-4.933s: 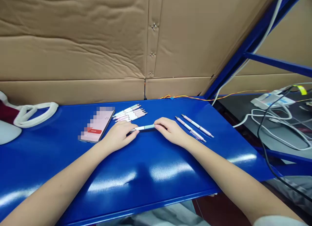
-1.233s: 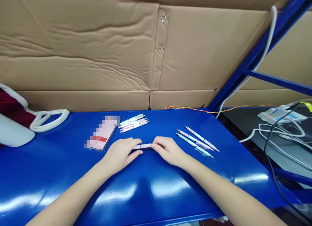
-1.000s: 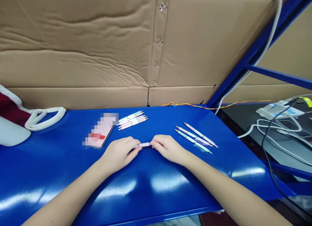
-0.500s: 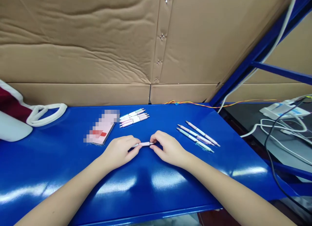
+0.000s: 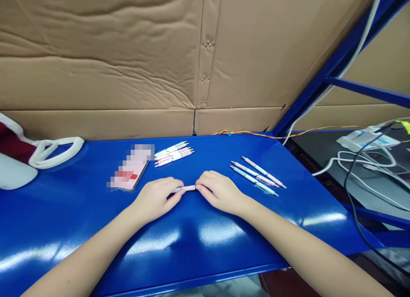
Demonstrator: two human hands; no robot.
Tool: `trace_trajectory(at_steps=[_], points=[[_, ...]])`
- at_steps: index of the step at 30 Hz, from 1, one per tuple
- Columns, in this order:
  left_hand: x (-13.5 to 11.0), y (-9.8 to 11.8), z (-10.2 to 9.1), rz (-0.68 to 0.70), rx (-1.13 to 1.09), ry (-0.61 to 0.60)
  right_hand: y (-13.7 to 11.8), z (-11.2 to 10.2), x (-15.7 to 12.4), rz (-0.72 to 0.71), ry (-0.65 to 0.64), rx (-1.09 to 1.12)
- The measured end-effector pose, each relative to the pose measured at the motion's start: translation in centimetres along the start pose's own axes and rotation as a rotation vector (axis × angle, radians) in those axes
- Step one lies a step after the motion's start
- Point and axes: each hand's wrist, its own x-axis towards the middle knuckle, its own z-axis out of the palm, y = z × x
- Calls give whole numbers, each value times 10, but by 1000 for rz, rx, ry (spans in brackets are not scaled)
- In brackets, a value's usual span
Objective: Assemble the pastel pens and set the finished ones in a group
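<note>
A pale pink pen point(image 5: 187, 188) lies crosswise just above the blue table point(image 5: 198, 241), held at both ends. My left hand point(image 5: 156, 197) pinches its left end with curled fingers. The other end is gripped by my right hand point(image 5: 219, 191), whose fingers are closed too. Only the short middle stretch of the pen shows between the two hands. Behind my left hand lies a bundle of several pastel pens point(image 5: 173, 153). Three more pens point(image 5: 256, 177) lie side by side to the right of my right hand.
A phone point(image 5: 130, 173) lies flat left of the pen bundle. A white bag with looped handles point(image 5: 38, 154) sits at the far left. Cardboard point(image 5: 128, 62) walls the back. Cables and a power strip point(image 5: 365, 156) crowd the shelf to the right, past a blue frame post point(image 5: 333, 62).
Since the oldest frame a teal pen has joined the group on the right, and a pink pen is now between my hands. In the last second the hands barely shifted; they sit a little closer together.
</note>
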Motion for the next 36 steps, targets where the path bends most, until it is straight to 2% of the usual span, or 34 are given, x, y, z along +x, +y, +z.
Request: trace_trajectory(at_steps=[15,25,31,36], points=[[-1,1,-1,-9,6,-14,0,-2,-1,-2,-51,-2],[4,-15,1,9,149,19,16,-5,2,92,-19,-85],[5,-18,1,-2,133,23,20,-3,2,106,-16,-133],[6,-16,2,28,68,42,14,3,4,84,50,-127]])
